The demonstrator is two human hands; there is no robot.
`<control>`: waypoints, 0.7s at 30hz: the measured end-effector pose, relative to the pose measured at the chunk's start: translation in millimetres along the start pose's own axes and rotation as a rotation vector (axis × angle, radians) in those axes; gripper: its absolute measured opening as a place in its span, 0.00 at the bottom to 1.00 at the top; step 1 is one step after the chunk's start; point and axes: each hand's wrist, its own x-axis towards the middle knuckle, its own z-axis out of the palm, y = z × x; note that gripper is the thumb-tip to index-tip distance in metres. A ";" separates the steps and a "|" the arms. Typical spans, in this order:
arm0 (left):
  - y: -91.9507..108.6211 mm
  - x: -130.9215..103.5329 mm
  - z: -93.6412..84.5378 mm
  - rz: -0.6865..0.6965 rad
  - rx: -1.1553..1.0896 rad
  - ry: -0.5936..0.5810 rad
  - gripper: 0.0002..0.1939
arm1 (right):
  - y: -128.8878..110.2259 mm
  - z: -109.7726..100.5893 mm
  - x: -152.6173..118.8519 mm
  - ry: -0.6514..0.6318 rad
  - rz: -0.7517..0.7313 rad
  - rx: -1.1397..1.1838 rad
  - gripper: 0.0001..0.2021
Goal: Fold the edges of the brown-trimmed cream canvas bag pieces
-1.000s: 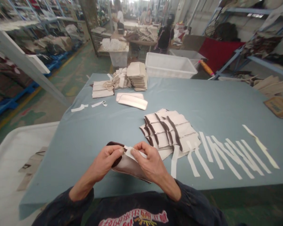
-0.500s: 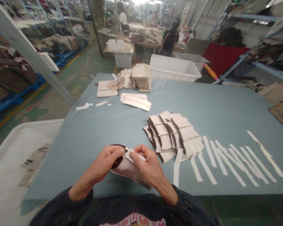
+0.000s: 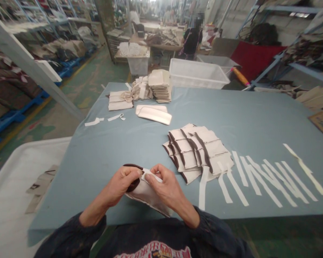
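Near the table's front edge, my left hand (image 3: 123, 181) pinches the dark brown edging of a beige fabric piece (image 3: 148, 195). Between the thumb and fingers of my right hand (image 3: 165, 184) is a white strip (image 3: 144, 174), laid against the brown edge close to my left fingertips. The fabric piece hangs curved beneath both hands, and my right hand covers part of it. To the right lies a fanned pile of beige pieces with brown edging (image 3: 199, 152). Several loose white strips (image 3: 238, 188) lie in a row beside that pile, some overlapping it.
At the table's far side stand a stack of beige pieces (image 3: 159, 86) and two pale rounded panels (image 3: 154, 115). A clear plastic bin (image 3: 199, 73) is beyond the table. A white tub (image 3: 21, 161) sits at the left. A person (image 3: 191, 39) stands in the background.
The white strip in my right hand has moved slightly left, up to the brown edge by my left fingertips. The view has shifted a little.
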 end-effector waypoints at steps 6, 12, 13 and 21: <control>-5.6 3.6 -0.9 -0.013 0.008 -0.007 0.22 | -0.4 -5.7 4.0 -0.039 0.023 -0.085 0.07; -11.0 9.0 -1.3 -0.034 0.012 -0.014 0.24 | 7.4 -13.3 15.5 -0.203 0.070 0.021 0.08; -11.8 9.9 -1.0 -0.035 0.013 -0.011 0.24 | 8.8 -14.0 17.5 -0.231 0.081 0.054 0.08; -15.9 14.6 -1.0 -0.053 0.017 0.005 0.23 | 15.7 -14.7 26.3 -0.324 0.109 0.234 0.11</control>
